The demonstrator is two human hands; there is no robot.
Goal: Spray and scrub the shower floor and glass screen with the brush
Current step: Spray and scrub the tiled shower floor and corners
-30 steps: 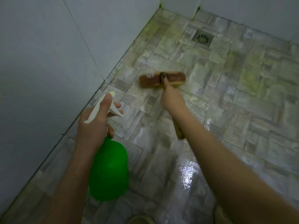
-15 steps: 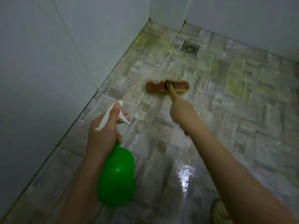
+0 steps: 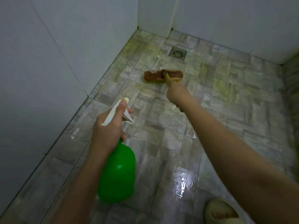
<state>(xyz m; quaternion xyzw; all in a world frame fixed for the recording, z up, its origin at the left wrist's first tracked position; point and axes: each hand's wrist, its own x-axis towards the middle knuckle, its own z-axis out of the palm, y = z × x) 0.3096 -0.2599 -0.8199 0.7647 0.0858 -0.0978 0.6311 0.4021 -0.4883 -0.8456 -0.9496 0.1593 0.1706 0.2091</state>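
Gripping brush (image 3: 163, 76) handle, right hand (image 3: 177, 94) closed, left hand (image 3: 110, 128) wrapped around spray bottle (image 3: 117, 172)

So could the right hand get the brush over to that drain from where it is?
Probably yes. The right hand holds the brush by its handle, the head lies just short of the drain, and only bare floor tile lies between them.

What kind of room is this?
Most likely a shower stall: a wet tiled floor with a floor drain, closed in by plain white walls.
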